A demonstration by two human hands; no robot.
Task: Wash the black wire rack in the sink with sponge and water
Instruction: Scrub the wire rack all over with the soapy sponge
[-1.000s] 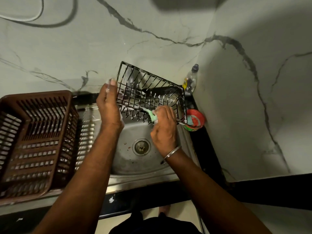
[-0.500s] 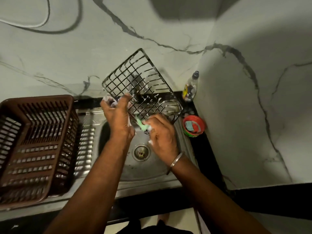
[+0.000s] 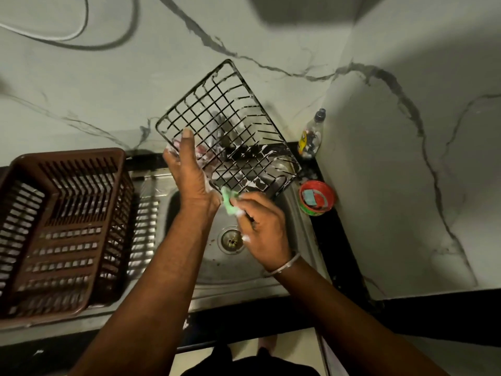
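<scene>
1. The black wire rack (image 3: 230,137) has turned since a second ago. Now it stands on one corner over the sink (image 3: 217,270), at 12 o'clock from the drain (image 3: 231,240)
2. The left hand (image 3: 189,172) holds the rack's side at 9 o'clock, thumb in front
3. The right hand (image 3: 263,229) pinches the green sponge (image 3: 227,200) tight. The sponge touches the rack's low corner at 6 o'clock
4. To scrub well, I think the left hand should hold firm, because soapy wires slip. Rub along each wire, then across
5. A brown basket (image 3: 62,226) sits at 9 o'clock from the sink, a red tub (image 3: 315,196) at 3 o'clock
</scene>
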